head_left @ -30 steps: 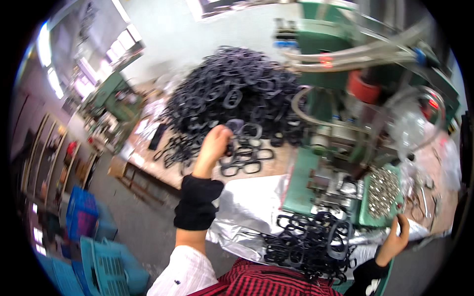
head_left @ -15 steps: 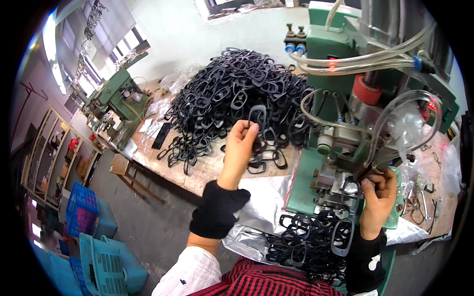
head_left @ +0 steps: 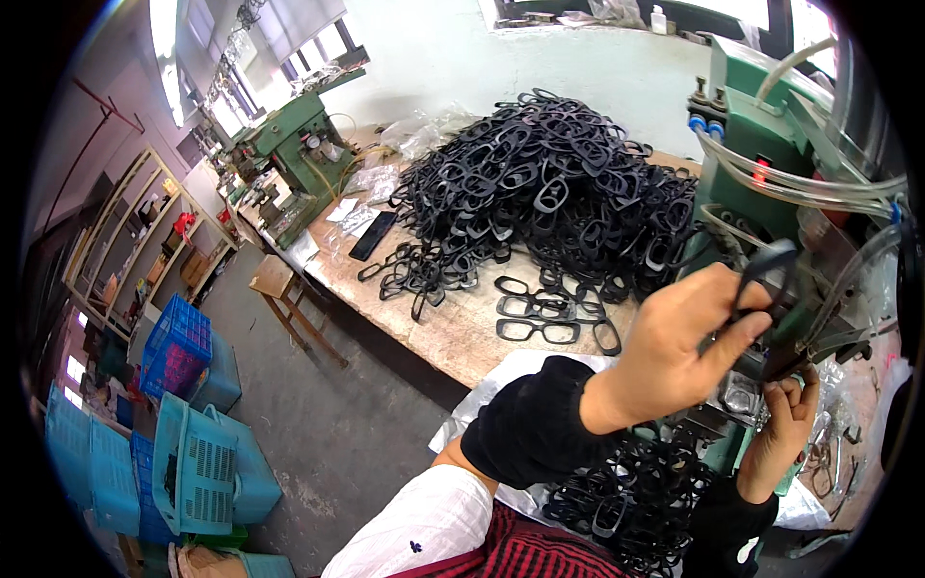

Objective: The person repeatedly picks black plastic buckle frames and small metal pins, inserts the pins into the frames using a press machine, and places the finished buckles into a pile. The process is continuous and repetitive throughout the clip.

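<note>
My left hand holds a black plastic eyeglass frame by its top, up against the front of a green machine. My right hand comes up from below and pinches the lower end of the same frame, next to the machine's metal fixture. A large heap of black frames covers the wooden table to the left of my hands. A few single frames lie flat near the table's front edge. Another heap of black frames rests on silver plastic sheet near my lap.
Clear hoses loop over the machine. A black phone lies on the table. A second green machine stands at the far left end. A wooden stool and blue plastic crates stand on the concrete floor.
My left hand has left the heap and swung right to the machine with a frame in it. My right hand has risen from the lap heap to the machine's front.
</note>
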The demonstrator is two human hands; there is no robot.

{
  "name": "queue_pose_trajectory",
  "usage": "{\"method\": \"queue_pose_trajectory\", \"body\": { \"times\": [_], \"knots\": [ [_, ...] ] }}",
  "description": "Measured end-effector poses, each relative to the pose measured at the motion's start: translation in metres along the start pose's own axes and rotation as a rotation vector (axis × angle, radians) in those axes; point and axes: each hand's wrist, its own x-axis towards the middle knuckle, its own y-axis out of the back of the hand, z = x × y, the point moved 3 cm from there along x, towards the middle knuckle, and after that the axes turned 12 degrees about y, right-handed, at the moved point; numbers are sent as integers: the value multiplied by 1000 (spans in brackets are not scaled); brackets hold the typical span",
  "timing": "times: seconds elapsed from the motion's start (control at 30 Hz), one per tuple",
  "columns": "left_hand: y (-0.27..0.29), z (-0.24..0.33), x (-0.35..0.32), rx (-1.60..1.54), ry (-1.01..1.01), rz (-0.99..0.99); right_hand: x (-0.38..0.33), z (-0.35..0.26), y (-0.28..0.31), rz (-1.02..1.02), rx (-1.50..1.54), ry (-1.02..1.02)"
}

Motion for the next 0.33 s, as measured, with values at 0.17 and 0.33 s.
{"method": "queue_pose_trajectory", "body": {
  "times": [0.17,0.33],
  "knots": [
    [-3,2,4,-11,-17,8,-5,-7,-7,3,-2,15],
    [1,-2,0,107,-36,7,-9,-18,-16,49,-33,-49]
  ]
}}
